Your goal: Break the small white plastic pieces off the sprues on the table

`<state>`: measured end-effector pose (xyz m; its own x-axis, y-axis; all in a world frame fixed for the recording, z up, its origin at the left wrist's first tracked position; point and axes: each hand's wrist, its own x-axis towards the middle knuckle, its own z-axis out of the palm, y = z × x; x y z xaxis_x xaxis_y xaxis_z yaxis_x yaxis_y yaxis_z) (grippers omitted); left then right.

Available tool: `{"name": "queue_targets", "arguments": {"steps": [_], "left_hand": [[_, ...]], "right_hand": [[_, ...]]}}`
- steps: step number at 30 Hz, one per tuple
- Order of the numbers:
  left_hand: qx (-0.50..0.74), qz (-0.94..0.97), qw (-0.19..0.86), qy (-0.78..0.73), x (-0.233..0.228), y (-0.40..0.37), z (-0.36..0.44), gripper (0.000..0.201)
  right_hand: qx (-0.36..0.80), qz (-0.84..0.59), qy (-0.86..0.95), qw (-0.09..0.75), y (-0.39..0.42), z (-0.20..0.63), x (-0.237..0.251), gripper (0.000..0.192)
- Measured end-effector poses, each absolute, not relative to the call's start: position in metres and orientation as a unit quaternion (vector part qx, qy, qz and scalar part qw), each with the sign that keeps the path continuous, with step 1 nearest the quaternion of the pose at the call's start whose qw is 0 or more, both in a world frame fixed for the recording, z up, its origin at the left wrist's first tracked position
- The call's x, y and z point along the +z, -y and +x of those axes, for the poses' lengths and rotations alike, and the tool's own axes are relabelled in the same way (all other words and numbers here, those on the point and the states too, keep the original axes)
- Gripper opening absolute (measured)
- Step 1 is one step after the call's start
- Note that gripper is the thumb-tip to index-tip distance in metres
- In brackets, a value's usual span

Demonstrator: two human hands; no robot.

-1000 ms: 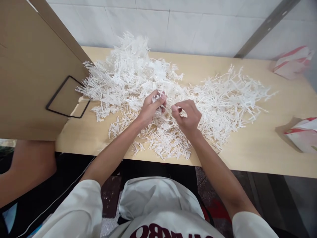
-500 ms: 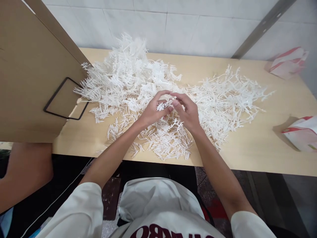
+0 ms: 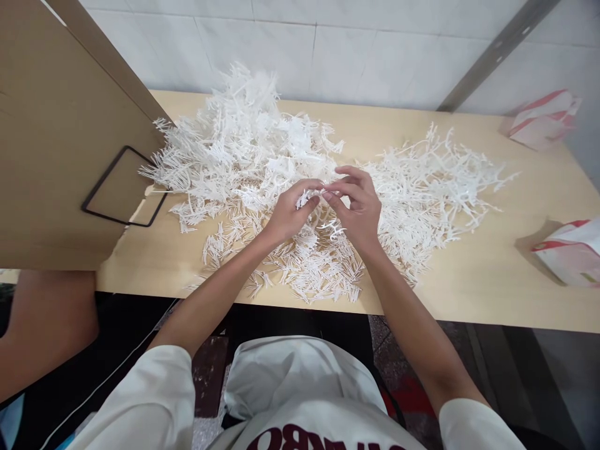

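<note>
My left hand point(image 3: 291, 211) is closed around a small bunch of white branched plastic pieces point(image 3: 304, 199), partly hidden by its fingers. Its thumb and index fingertip meet the fingertips of my right hand point(image 3: 357, 205), which pinches at the same bunch. A thin white branched plastic stem point(image 3: 334, 231) shows just below the right thumb; I cannot tell which hand holds it. Both hands are above a large pile of feathery white plastic pieces point(image 3: 244, 131). Nearer to me lie many loose short white pieces point(image 3: 323, 269). Bare branching stems point(image 3: 435, 181) are heaped to the right.
A cardboard panel point(image 3: 56, 137) with a black rectangular frame point(image 3: 105, 215) stands at the left of the wooden table point(image 3: 469, 275). Two red-and-white packets point(image 3: 546, 119) are at the right. Behind is a tiled wall point(image 3: 347, 56). Another person's arm point(image 3: 51, 325) is at lower left.
My right hand's fingers have shifted and spread slightly upward, while its thumb has moved close to the left thumb. The left fingers have closed further over the bunch. The piles look the same.
</note>
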<state>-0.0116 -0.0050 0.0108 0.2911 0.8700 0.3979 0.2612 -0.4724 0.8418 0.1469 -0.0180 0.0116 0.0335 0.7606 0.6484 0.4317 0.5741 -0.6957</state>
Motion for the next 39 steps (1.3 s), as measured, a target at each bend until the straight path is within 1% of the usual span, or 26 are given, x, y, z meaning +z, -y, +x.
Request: {"name": "queue_targets", "arguments": {"steps": [2,6,10,14,18,21,25,28,31,34,36,39], "left_hand": [[0.447,0.727,0.347,-0.388,0.010,0.004,-0.012,0.017],[0.449,0.709,0.373,-0.394,0.010,0.004,-0.013,0.018],[0.459,0.695,0.383,-0.399,0.013,0.006,-0.013,0.016],[0.458,0.698,0.348,-0.426,0.015,0.007,-0.012,0.021],[0.436,0.721,0.329,-0.425,0.011,0.007,-0.011,0.025],[0.428,0.737,0.310,-0.421,0.008,0.010,-0.009,0.023],[0.419,0.739,0.288,-0.442,0.007,0.012,-0.008,0.017],[0.425,0.726,0.257,-0.475,0.007,0.010,-0.010,0.011],[0.428,0.708,0.254,-0.500,0.006,0.006,-0.012,0.011],[0.431,0.717,0.278,-0.473,0.005,0.004,-0.012,0.016],[0.433,0.732,0.276,-0.448,0.005,0.005,-0.012,0.018],[0.427,0.755,0.260,-0.425,0.005,0.008,-0.011,0.017]], "right_hand": [[0.146,-0.457,0.665,0.573,0.017,0.147,0.010,0.015],[0.179,-0.452,0.681,0.547,0.017,0.148,0.010,0.018],[0.152,-0.443,0.704,0.533,0.017,0.150,0.013,0.017],[0.106,-0.423,0.742,0.509,0.016,0.153,0.013,0.019],[0.068,-0.428,0.743,0.510,0.016,0.152,0.012,0.014],[0.023,-0.437,0.749,0.498,0.017,0.151,0.009,0.010],[-0.018,-0.425,0.768,0.480,0.017,0.151,0.003,0.012],[-0.033,-0.418,0.766,0.487,0.018,0.153,0.003,0.014],[-0.011,-0.440,0.741,0.507,0.018,0.155,0.007,0.015],[0.023,-0.459,0.720,0.519,0.016,0.155,0.011,0.017],[0.063,-0.470,0.718,0.509,0.015,0.154,0.011,0.019],[0.146,-0.482,0.725,0.470,0.013,0.153,0.011,0.025]]}}
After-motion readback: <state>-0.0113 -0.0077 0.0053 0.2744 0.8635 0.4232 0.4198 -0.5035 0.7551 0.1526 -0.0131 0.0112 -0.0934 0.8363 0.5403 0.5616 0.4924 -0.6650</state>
